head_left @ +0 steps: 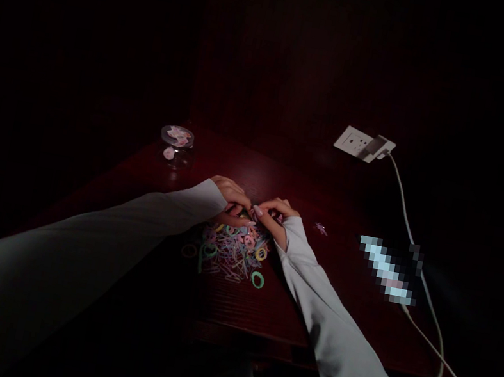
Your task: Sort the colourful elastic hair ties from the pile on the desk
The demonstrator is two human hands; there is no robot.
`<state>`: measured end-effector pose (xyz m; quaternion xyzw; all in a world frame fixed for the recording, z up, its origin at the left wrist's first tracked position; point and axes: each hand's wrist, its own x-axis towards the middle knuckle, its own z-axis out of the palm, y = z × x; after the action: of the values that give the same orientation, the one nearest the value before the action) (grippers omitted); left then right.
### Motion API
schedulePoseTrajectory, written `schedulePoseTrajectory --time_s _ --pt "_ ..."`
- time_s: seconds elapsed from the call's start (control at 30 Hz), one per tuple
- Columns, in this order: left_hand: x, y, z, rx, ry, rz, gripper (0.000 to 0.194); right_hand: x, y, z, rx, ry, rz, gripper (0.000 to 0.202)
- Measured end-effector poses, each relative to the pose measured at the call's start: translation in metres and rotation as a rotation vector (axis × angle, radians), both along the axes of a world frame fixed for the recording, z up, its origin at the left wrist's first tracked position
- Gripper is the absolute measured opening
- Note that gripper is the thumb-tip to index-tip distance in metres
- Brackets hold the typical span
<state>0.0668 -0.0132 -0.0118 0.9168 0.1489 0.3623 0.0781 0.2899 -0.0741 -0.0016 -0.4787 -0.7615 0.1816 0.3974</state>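
Note:
On the dark red table is a heap of small colourful elastic hair ties [233, 256], with thin bands and thicker rings mixed together. My left hand [232, 195] is at the far left edge of the heap, fingers curled over and thumb low against the hair ties. Close to it, almost fingertip to fingertip, my right hand [277, 211] has its thumb and fingers drawn together. Whatever lies between the fingers of either hand is too dark and small to make out. A green ring-shaped hair tie [257, 280] lies at the near right of the heap.
A clear jar [176, 148] with pinkish stickers stands at the back left. A small purple piece [321, 228] lies right of my hands. Further right are a blurred-out phone-like object [386, 271], a white cable [403, 199] and a wall socket with charger [362, 144]. The surroundings are very dark.

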Motion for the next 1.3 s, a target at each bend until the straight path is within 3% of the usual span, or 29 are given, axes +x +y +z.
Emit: schedulePoseTrajectory --time_s 0.27,0.63,0.8,1.3 --pt "0.003 0.009 -0.009 -0.035 -0.003 0.013 0.032 -0.015 0.004 -0.002 0.050 0.067 0.007 0.025" --pt "0.003 0.010 -0.008 -0.046 -0.014 -0.009 0.033 -0.006 0.010 -0.006 0.068 0.120 -0.073 0.036" --pt "0.002 0.007 -0.007 -0.089 -0.011 -0.014 0.024 -0.008 0.008 -0.005 0.061 0.114 -0.080 0.036" --pt "0.002 0.012 -0.009 -0.108 -0.005 0.003 0.030 -0.005 0.010 -0.008 0.061 0.121 -0.082 0.034"
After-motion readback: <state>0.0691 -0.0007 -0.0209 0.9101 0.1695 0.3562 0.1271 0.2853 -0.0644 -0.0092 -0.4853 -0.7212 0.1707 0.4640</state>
